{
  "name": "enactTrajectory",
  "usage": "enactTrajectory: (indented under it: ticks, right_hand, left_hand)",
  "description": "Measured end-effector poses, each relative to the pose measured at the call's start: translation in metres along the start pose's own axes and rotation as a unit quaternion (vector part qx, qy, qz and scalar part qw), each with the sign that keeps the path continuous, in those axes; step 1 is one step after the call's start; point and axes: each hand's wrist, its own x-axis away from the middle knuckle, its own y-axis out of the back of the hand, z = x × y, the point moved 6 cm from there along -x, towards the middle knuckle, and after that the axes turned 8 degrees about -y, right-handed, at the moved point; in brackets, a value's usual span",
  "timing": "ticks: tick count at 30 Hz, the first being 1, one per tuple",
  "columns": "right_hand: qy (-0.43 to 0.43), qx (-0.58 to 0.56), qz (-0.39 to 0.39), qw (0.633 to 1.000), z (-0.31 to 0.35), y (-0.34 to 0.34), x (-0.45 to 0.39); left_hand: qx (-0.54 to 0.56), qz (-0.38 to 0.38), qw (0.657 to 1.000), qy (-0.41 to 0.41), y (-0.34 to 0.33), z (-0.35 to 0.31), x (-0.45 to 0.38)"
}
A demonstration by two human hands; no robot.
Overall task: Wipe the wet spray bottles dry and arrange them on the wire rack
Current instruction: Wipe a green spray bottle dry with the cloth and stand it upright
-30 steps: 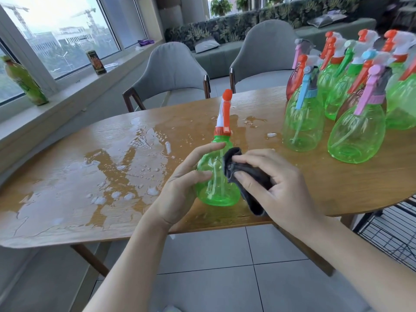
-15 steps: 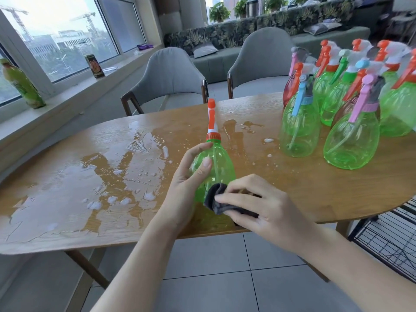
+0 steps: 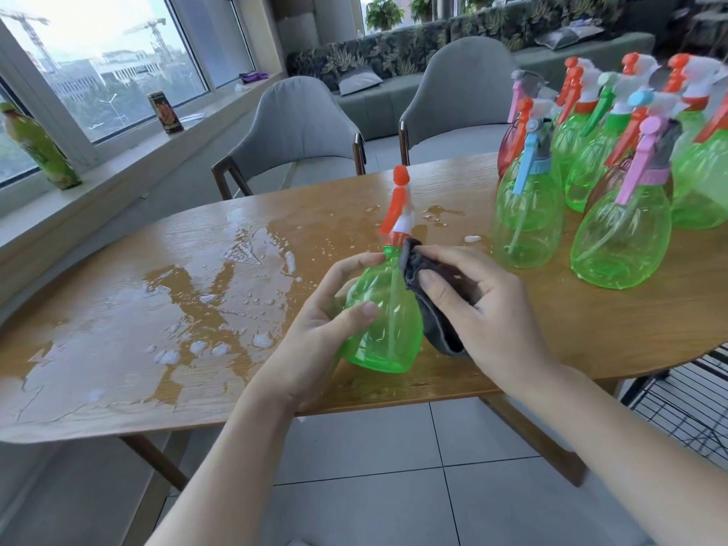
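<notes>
Head view: unlabelled green spray bottle (image 3: 384, 317) between cloth-wiping hands (image 3: 488, 309).

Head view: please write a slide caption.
Left hand grips green spray bottle; right hand wipes it with gray cloth.

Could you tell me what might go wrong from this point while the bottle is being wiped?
1. The green bottle is tilted in the left hand; if still wet, it might slip.
2. Puddles lie just left of it, so setting it down there would probably re-wet it.
3. The right hand with the grey cloth works near the crowded bottles; a wide stroke could topple one.
</notes>
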Motion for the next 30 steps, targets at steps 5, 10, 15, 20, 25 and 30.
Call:
enactTrajectory:
  ticks: [5, 10, 15, 20, 25, 30]
  right_hand:
    - [0.149, 0.101, 0.035, 0.983, 0.016, -0.014, 0.025]
    - [0.269, 0.161, 0.087, 0.945, 0.023, -0.031, 0.045]
    - [0.303, 0.192, 0.088, 0.929, 0.024, -0.028, 0.042]
    - [0.222, 0.159, -0.006, 0.962, 0.023, -0.012, 0.018]
    - [0.095, 0.093, -0.011, 0.991, 0.010, -0.007, 0.001]
    - [0.181, 0.134, 0.040, 0.973, 0.016, -0.023, 0.023]
  left_hand:
    - [-0.054, -0.026, 0.998, -0.007, 0.004, -0.004, 0.002]
    - [-0.059, -0.044, 0.997, 0.005, -0.002, -0.007, 0.006]
    - [-0.003, -0.049, 0.999, 0.000, 0.001, -0.009, 0.009]
    - [0.026, -0.022, 0.999, 0.003, 0.004, -0.009, 0.011]
    - [0.032, -0.008, 0.999, 0.005, 0.008, -0.011, 0.012]
    - [-0.017, -0.045, 0.999, -0.008, 0.012, -0.008, 0.012]
